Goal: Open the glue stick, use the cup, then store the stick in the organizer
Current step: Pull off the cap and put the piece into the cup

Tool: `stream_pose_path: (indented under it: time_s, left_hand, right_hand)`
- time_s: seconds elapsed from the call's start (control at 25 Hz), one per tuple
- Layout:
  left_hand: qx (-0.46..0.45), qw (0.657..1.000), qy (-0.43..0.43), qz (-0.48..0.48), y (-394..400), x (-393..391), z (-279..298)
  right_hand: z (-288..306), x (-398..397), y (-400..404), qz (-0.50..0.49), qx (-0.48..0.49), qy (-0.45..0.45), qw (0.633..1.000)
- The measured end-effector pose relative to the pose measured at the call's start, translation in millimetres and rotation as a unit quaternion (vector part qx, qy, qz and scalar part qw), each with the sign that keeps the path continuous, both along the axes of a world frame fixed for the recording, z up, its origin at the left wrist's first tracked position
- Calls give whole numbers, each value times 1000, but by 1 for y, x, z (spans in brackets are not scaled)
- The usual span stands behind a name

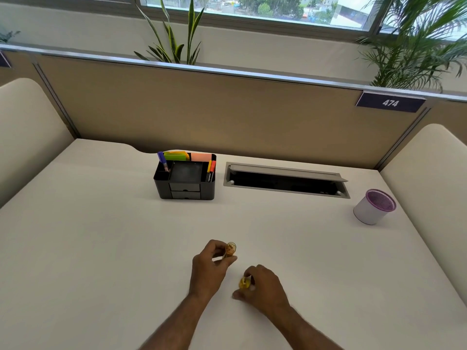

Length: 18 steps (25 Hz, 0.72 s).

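Observation:
My left hand (209, 266) pinches a small orange glue stick tube (230, 250) between thumb and fingers, its round end facing up and away. My right hand (262, 286) is closed on a yellow piece (244, 282), which looks like the cap, held apart from the tube just above the desk. The black desk organizer (185, 188) stands at the back centre with pens, markers and sticky notes in it. The white cup with a purple rim (371, 208) leans at the far right, well away from both hands.
A white desk (101, 248) spreads around the hands. An open grey cable tray (285, 180) is set into the desk between organizer and cup. A tan partition with a "474" label (390, 103) closes the back. Cream side panels flank the desk, with plants behind the partition.

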<state>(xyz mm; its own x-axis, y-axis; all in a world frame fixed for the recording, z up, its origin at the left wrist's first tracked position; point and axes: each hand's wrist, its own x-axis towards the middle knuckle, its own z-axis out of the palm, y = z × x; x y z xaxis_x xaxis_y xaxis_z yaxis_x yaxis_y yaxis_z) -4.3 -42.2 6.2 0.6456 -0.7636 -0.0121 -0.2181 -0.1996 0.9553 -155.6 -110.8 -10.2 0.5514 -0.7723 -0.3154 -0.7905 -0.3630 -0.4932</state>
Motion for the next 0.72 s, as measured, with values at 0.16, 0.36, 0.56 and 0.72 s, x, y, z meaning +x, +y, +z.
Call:
stream_pose_path:
  time_s: [0.16,0.36,0.56,0.72]
  left_hand:
    - [-9,1000,10,-22,-5,-8,2]
    - [-48,993,-13,-108,-29,-29,19]
    - [-82,983,2,-166,-70,-58,39]
    - [-96,976,25,-192,-100,-82,40]
  right_hand:
    - [14,-17,-4,-67,-38,-145,986]
    - [42,-30,-20,-121,-37,-312,942]
    - [57,-47,-46,-131,-57,-352,925]
    - [58,-67,-67,-175,-75,-356,915]
